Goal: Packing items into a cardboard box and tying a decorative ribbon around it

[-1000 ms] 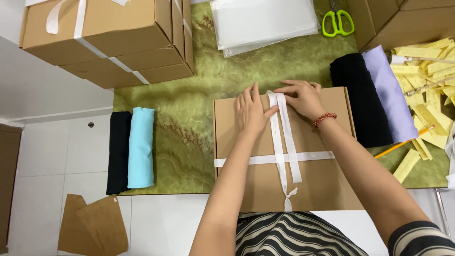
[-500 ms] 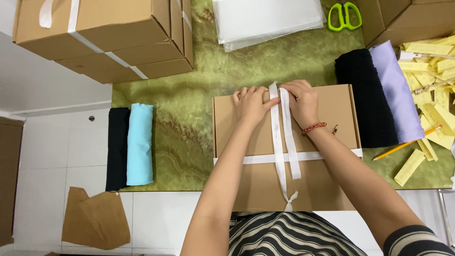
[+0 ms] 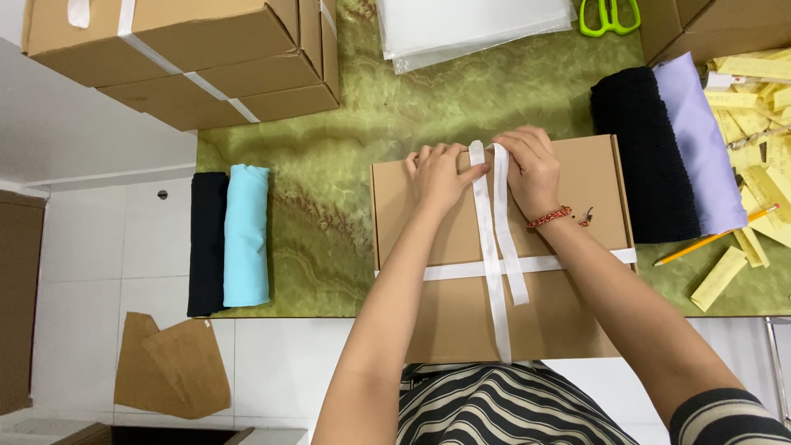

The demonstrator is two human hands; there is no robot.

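Fingers of the left hand [image 3: 437, 175] and of the right hand [image 3: 531, 169] are pinched on the two ends of a flat white ribbon [image 3: 492, 247] at the far edge of a shallow brown cardboard box [image 3: 568, 321], which lies on the green marbled table [image 3: 329, 214] right in front of the person. Both ribbon tails run back down the lid and cross a second white band lying sideways. To do this well, I judge the tails should be kept flat and untwisted, tension equal on both sides, and the crossing centred on the lid, with thumbs pressing the ribbon against the box edge so it cannot slip.
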